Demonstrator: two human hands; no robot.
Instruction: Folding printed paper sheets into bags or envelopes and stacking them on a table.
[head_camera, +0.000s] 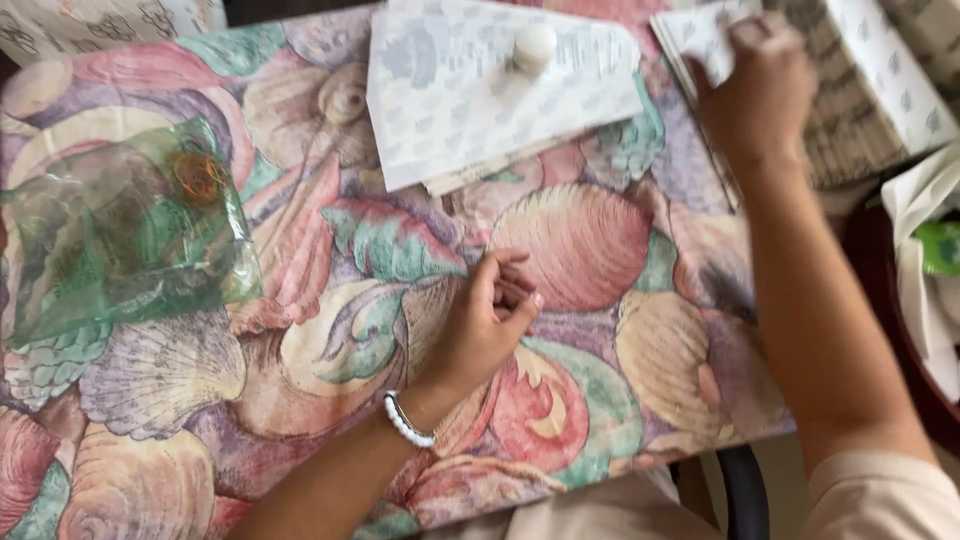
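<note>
Right hand (755, 85) pinching a patterned white paper sheet (700, 35) off a stack, left hand (485, 320) loosely curled, empty, on shell-print surface (580, 240)

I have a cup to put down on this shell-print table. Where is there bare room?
Bare cloth lies between the left hand and the right forearm, below the white sheets, and again along the near edge under the green plastic bag. The far right corner is crowded: the right hand is on a stack of patterned paper, and a small white cap sits on the sheets.
</note>
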